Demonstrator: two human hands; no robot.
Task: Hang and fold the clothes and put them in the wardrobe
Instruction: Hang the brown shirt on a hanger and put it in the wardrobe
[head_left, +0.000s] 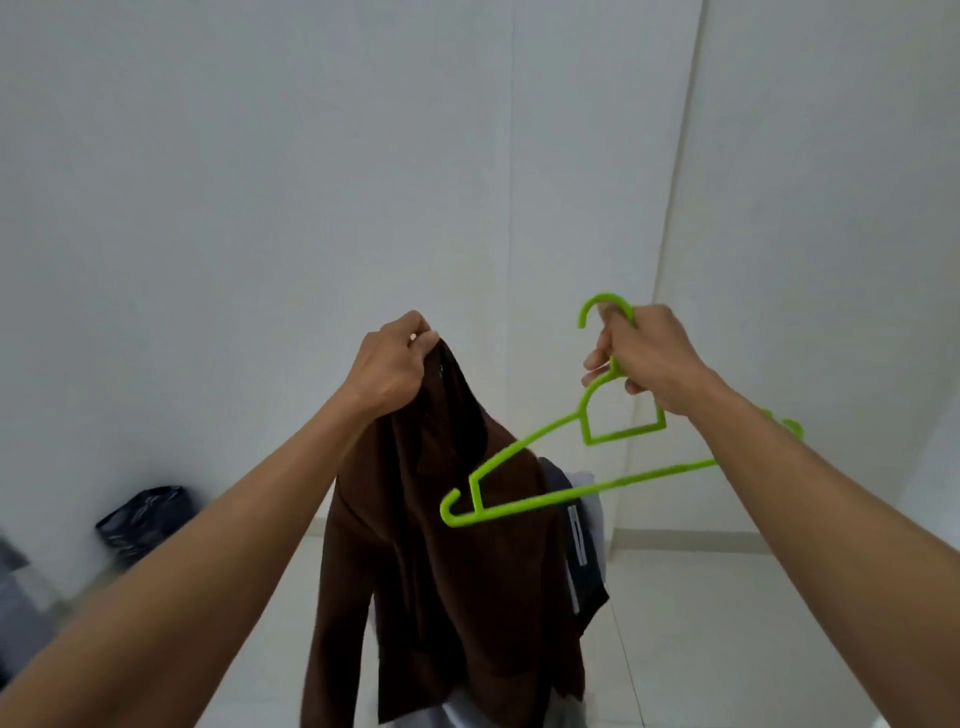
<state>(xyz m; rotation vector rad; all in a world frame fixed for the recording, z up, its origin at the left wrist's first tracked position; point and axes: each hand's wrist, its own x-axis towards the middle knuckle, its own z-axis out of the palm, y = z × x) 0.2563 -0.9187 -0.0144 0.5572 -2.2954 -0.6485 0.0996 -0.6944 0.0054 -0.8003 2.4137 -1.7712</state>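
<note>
A brown garment (441, 571) hangs down in the middle of the view, held up by its top edge, which my left hand (392, 371) grips. To its right my right hand (641, 358) grips the neck of a bright green plastic hanger (540, 491), just below its hook. The hanger tilts down to the left, and its left tip lies in front of the brown garment. Its right end is hidden behind my right forearm. A dark garment (584, 561) with a white label strip shows behind the brown one's right edge.
White walls rise ahead, and a white vertical panel (779, 260) stands at the right. The floor is pale tile. A black bag (143, 522) sits against the wall at lower left, with blurred grey cloth at the left edge. Pale fabric (483, 714) lies below the brown garment.
</note>
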